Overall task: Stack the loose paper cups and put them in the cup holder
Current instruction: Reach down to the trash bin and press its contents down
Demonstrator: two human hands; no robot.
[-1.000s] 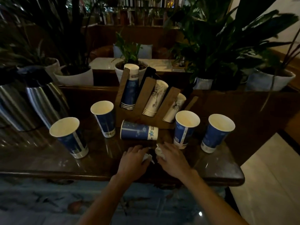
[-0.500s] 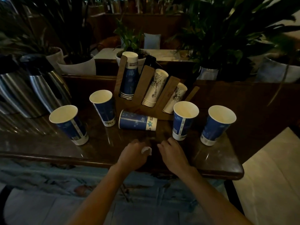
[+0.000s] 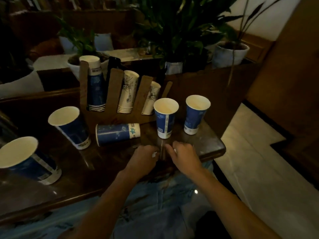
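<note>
Resting on the table (image 3: 207, 149) edge, my left hand (image 3: 144, 159) and right hand (image 3: 183, 155) each seem curled round a white scrap, no cup. Five loose blue cups (image 3: 165, 118) beyond remain unstacked, one tipped over (image 3: 117, 133). Farthest, the cup holder (image 3: 115, 94) already holds three stacks.

Open strip of table along the near edge; cups crowd the middle.

Bare table (image 3: 107, 169) lies lower centre. A fallen cup (image 3: 117, 133) and the cup holder (image 3: 110, 94) block centre frame; upright cups (image 3: 165, 116) stand close together right of centre.
</note>
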